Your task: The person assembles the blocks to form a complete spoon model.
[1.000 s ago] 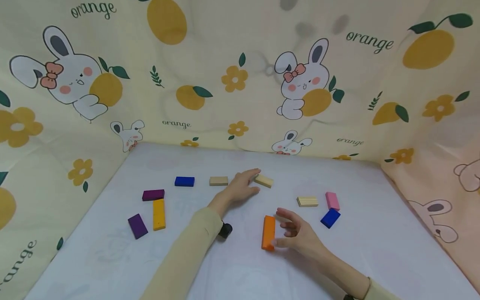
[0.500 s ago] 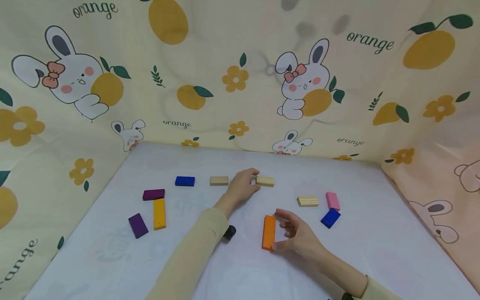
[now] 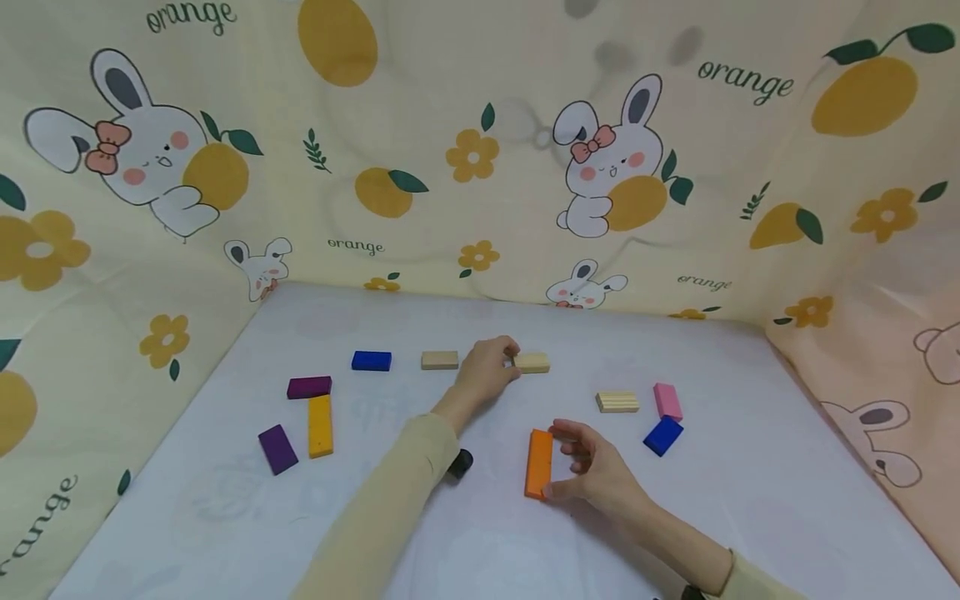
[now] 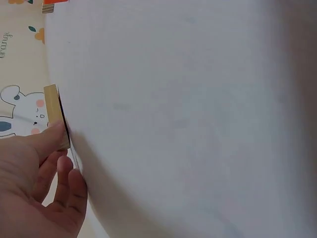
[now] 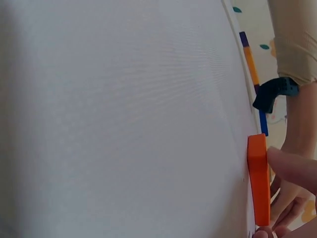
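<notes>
My left hand [image 3: 483, 371] is at the far middle of the table, thumb and forefinger pinching the left end of a plain wooden block [image 3: 534, 362]. In the left wrist view the thumb lies on that wooden block [image 4: 51, 104]; the forefinger's tip is hidden. Nearer, an orange block [image 3: 538, 464] lies lengthwise away from me. My right hand [image 3: 603, 467] holds it from the right, thumb at the near end and forefinger at the far end. The right wrist view has the orange block [image 5: 258, 178] at its right edge, with the thumb beside it.
On the left lie a blue block [image 3: 371, 361], a wooden block [image 3: 439, 360], two purple blocks [image 3: 309, 387] and a yellow block [image 3: 320, 427]. To the right are another wooden block [image 3: 617, 402], a pink block [image 3: 667, 402] and a blue block [image 3: 663, 436]. Patterned cloth [image 3: 420, 125] walls the back.
The wooden block at my left hand has turned from slanted to nearly straight across, and the left fingers have closed in on it. The right forefinger has drawn nearer to the orange block.
</notes>
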A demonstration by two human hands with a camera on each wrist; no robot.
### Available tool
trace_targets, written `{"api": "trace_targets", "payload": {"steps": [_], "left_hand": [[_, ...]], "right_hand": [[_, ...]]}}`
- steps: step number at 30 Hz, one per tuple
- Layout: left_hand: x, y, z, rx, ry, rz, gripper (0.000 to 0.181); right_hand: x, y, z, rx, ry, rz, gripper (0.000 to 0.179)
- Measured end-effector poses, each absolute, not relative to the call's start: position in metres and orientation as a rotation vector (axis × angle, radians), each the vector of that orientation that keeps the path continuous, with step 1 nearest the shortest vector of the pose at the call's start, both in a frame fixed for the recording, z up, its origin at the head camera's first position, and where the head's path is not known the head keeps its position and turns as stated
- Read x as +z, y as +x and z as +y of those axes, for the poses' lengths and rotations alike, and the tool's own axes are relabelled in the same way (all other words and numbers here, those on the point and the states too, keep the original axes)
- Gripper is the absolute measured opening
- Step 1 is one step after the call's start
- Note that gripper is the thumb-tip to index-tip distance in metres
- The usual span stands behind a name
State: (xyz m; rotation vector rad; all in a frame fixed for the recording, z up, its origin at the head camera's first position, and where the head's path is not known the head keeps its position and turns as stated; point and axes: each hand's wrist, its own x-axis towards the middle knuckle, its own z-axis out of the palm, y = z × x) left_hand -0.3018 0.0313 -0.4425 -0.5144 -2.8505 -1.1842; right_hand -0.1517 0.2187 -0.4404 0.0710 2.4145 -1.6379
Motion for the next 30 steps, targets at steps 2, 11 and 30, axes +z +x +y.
{"api": "trace_targets", "payload": {"steps": [2,11,30], "left_hand": [[-0.443,-0.301,0.028,-1.180,-0.566,-2.852,0.030],[-0.443,-0.283,-0.006,-1.225,-0.810,-2.891,0.029],[-0.449,-0.263,-0.047,-1.412,-0.931,-2.821,0.031]], "right_hand": [[-0.441,-0.151,0.219,-1.625,0.074,2.421,0.088],[-0.444,-0.147,0.219,-1.556,0.009,2.456,0.095],[-0.443,-0.153,0.211,-1.437,-0.056,2.541,0.088]]}}
